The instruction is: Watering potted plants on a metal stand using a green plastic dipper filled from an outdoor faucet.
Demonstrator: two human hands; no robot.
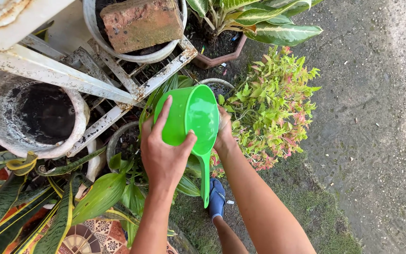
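Note:
A bright green plastic dipper (191,115) with a long handle pointing down toward me is tipped on its side above the potted plants. My left hand (163,150) grips its outer wall from the left, fingers spread over the bowl. On the dipper's right rim rests my right hand (224,134), partly hidden behind the bowl. A bushy plant with green and pink leaves (271,106) grows just right of the dipper. Under the dipper a small pot rim (217,83) shows among the leaves.
A rusted white metal rack (95,80) holds a pot with a brick (139,23). A worn white pot with dark soil (36,115) sits at left. Striped long leaves (19,207) fill the lower left. My foot in a blue sandal (217,197) stands on grass; wet pavement (377,117) lies right.

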